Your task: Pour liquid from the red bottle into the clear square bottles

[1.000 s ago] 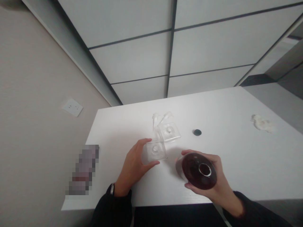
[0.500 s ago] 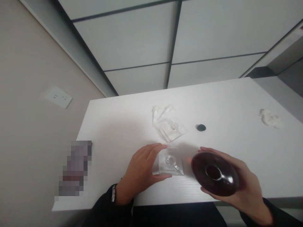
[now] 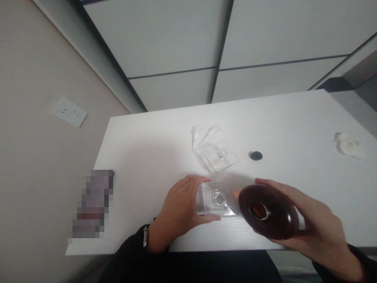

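My right hand [image 3: 319,220] is closed around a dark reddish-brown bottle [image 3: 277,220]. The bottle is tipped so that its rounded base faces me; its neck and mouth are hidden beneath. A bit of orange shows at its left side, close to a clear square plastic box [image 3: 210,202]. Thumb and fingers of my left hand [image 3: 179,208] grip this box from its left side, near the table's front edge. A round ring shape is visible in the middle of the box. I cannot tell whether bottle and box touch.
Behind the box lie another clear plastic piece [image 3: 219,156] and crumpled clear wrapping [image 3: 203,135]. A dark round cap [image 3: 256,156] rests farther right, and white crumpled material [image 3: 349,145] is at the far right. A blurred-out rectangular object [image 3: 94,204] lies at the left edge of the white table [image 3: 141,157].
The bottle has come closer to the clear box and its base has tilted slightly. My left hand keeps its grip on the box. The whole view has shifted a little.
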A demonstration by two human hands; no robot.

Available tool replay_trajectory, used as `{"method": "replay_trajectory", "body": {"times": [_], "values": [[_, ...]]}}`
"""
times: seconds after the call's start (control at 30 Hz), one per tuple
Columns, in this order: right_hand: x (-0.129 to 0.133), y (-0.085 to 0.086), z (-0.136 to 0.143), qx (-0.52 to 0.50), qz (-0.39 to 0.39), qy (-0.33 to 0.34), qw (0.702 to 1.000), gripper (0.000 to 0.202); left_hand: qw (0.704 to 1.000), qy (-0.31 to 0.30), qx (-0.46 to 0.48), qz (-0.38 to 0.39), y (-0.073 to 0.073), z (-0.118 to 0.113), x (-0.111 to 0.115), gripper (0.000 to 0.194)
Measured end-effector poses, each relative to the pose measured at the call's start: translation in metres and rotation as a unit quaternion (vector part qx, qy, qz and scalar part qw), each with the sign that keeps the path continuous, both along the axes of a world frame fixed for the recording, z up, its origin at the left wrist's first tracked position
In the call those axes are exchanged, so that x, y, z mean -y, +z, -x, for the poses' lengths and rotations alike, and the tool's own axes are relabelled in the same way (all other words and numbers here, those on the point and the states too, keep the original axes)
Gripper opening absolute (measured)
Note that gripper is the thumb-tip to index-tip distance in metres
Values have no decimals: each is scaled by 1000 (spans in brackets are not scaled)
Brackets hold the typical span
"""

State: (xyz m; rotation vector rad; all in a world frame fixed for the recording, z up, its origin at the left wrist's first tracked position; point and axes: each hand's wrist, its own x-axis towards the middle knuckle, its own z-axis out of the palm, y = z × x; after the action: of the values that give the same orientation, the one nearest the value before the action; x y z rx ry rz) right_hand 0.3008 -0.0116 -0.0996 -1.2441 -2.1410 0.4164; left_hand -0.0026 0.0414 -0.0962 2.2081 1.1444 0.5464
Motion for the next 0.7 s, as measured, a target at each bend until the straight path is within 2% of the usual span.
{"method": "replay_trajectory", "body": {"times": [0.27, 0.7], "values": [[-6, 9, 1, 7, -13, 18, 1000, 66, 1000, 3, -1, -3, -4, -1, 0, 91], [-14, 22, 1, 71, -51, 51, 995, 68, 1000, 6, 8, 1, -5, 1, 2, 94]]}}
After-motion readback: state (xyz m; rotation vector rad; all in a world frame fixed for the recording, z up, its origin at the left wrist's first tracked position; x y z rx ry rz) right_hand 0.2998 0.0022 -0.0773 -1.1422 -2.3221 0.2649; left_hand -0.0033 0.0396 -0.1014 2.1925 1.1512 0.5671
